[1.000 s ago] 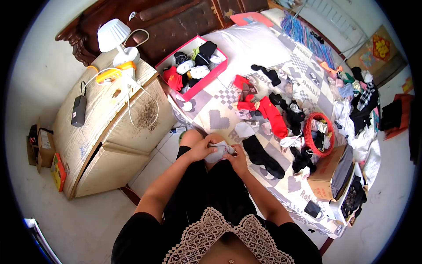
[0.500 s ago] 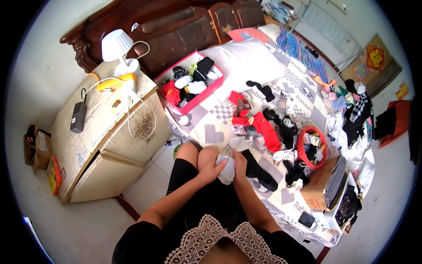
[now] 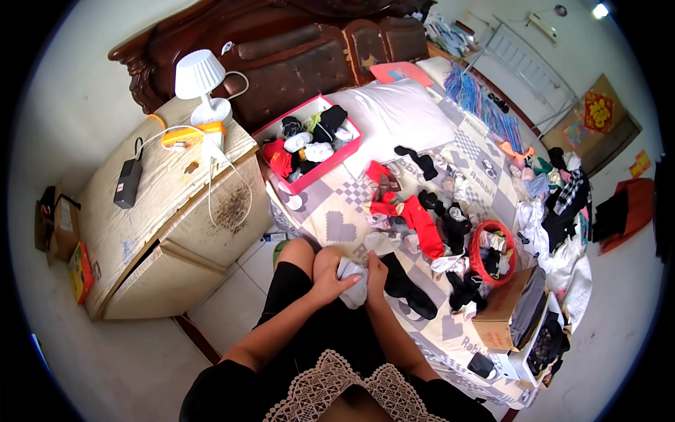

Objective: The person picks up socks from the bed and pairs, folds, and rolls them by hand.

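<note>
A light grey-white sock point(image 3: 354, 290) is bunched up above my lap, between my two hands. My left hand point(image 3: 328, 283) is wrapped round its left side, with the thumb lying across the fabric. At its right edge, my right hand point(image 3: 376, 276) pinches the sock with closed fingers. A long black sock point(image 3: 408, 287) lies on the bed just right of my right hand. Beyond my hands are a pale sock point(image 3: 383, 243) and a red garment point(image 3: 422, 228).
A pink-edged box point(image 3: 309, 181) holds rolled socks beside a white pillow point(image 3: 401, 119). At the right are a red basket point(image 3: 480, 269), a cardboard box point(image 3: 500, 309) and piled clothes point(image 3: 555, 211). A wooden cabinet point(image 3: 169, 211) with a lamp point(image 3: 199, 75) stands at the left.
The view has shifted slightly. The sock between my hands has changed shape and looks wider, and both hands still hold it.
</note>
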`<state>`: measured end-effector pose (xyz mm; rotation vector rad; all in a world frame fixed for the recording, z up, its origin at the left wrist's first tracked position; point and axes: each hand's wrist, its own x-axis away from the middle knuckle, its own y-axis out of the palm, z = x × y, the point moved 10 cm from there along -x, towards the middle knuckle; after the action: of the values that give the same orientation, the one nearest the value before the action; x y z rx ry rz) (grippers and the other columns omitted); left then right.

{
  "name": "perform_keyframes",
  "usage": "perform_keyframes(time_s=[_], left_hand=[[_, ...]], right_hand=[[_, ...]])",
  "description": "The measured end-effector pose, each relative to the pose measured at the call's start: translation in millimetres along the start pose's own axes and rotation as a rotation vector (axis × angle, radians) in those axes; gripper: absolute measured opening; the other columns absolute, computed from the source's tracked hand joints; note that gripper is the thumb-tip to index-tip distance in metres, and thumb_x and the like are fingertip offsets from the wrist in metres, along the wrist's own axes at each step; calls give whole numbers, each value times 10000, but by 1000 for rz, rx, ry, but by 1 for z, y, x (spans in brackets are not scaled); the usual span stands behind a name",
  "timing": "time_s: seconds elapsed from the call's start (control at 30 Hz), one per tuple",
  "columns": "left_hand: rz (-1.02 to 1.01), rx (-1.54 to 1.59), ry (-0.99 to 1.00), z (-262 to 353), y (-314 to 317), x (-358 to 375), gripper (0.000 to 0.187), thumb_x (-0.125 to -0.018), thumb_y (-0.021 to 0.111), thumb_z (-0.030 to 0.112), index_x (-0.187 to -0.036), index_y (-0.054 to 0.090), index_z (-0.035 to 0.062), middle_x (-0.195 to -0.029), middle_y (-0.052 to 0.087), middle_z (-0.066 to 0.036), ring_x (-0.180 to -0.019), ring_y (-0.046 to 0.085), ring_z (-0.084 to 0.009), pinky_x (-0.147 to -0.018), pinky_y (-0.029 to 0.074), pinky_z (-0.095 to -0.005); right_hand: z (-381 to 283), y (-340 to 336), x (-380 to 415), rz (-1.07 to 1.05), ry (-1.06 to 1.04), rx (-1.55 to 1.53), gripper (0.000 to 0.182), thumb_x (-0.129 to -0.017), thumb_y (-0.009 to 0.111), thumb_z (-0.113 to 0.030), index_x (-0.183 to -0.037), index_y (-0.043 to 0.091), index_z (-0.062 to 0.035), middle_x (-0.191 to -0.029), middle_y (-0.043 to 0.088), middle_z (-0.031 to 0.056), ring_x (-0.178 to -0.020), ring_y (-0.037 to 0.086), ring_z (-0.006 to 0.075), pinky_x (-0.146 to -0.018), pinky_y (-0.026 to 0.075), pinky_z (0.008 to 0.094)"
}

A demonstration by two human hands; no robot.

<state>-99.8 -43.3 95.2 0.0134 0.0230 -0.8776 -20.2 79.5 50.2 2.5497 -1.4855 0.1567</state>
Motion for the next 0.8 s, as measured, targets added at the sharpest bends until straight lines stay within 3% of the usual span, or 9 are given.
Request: perform_keyframes(time_s=[0.13, 0.17, 0.23, 0.27, 0.3, 0.43, 0.5, 0.73, 0.8], left_hand=[[-28, 99, -209, -34, -4, 4, 551, -794, 642, 358, -1143, 444, -19, -983, 569, -137, -912, 567, -210, -779, 458, -312], [-28, 102, -213, -40, -6, 6, 551, -794, 642, 358, -1143, 444, -19, -983, 569, -137, -912, 567, -210, -779, 458, -312], [-42, 978, -419, -58, 7, 15, 538, -825, 561, 400, -1190, 445, 23, -1029, 577, -122, -984, 562, -233, -825, 459, -345], [6, 1137, -316, -58, 0, 6, 502, -839, 497, 446, -1183, 463, 83, -1025, 583, -94, -980, 560, -245, -804, 471, -388], [-86, 1180, -208, -20, -2, -1, 465, -840, 478, 484, -1114, 508, 110, -984, 586, -74, -928, 560, -241, -780, 465, -400], [-146, 1250, -309, 4, 5, -2, 458, -830, 482, 523, -1016, 566, 113, -968, 591, -80, -932, 557, -261, -827, 438, -429], [80, 1140, -354, 6, -6, 0, 483, -837, 476, 523, -1066, 549, 104, -1033, 587, -90, -999, 548, -273, -871, 425, -445], [100, 1144, -280, -7, -11, -4, 436, -871, 511, 400, -1138, 488, 55, -1078, 565, -109, -1023, 547, -242, -878, 442, -405], [108, 948, -250, -7, -18, -6, 399, -841, 606, 246, -1130, 451, 19, -1005, 563, -118, -961, 557, -195, -828, 464, -320]], right_hand=[[31, 5, 15, -108, 209, 23, 377, -925, 444, -299, -720, 584, -14, -662, 552, 33, -569, 491, 108, -532, 397, 262], [35, 15, 20, -194, 250, -88, 334, -925, 435, -302, -838, 569, -8, -782, 568, 56, -696, 519, 142, -640, 409, 276], [22, 43, 38, -363, 333, -316, 366, -926, 418, -309, -1073, 539, 4, -1023, 601, 103, -952, 577, 210, -855, 434, 306], [4, 57, 52, -503, 372, -469, 439, -915, 435, -298, -1223, 438, 14, -1210, 521, 117, -1134, 488, 232, -986, 344, 334], [1, 59, 55, -497, 382, -470, 439, -915, 435, -298, -1223, 438, 14, -1210, 521, 117, -1134, 488, 232, -986, 344, 334], [-34, 73, 60, -641, 223, -606, 498, -882, 482, -276, -1280, 379, 6, -1278, 466, 124, -1198, 434, 235, -1037, 281, 374], [-46, 69, 59, -657, 233, -795, 543, -862, 546, -271, -1289, 365, 10, -1247, 484, 111, -1165, 462, 207, -1000, 328, 340], [-37, 68, 64, -514, 328, -841, 525, -850, 559, -242, -1273, 364, 0, -1188, 516, 90, -1073, 526, 198, -853, 453, 294], [-26, 65, 57, -557, 339, -807, 548, -843, 565, -246, -1290, 355, -10, -1233, 487, 90, -1136, 479, 215, -931, 393, 338]])
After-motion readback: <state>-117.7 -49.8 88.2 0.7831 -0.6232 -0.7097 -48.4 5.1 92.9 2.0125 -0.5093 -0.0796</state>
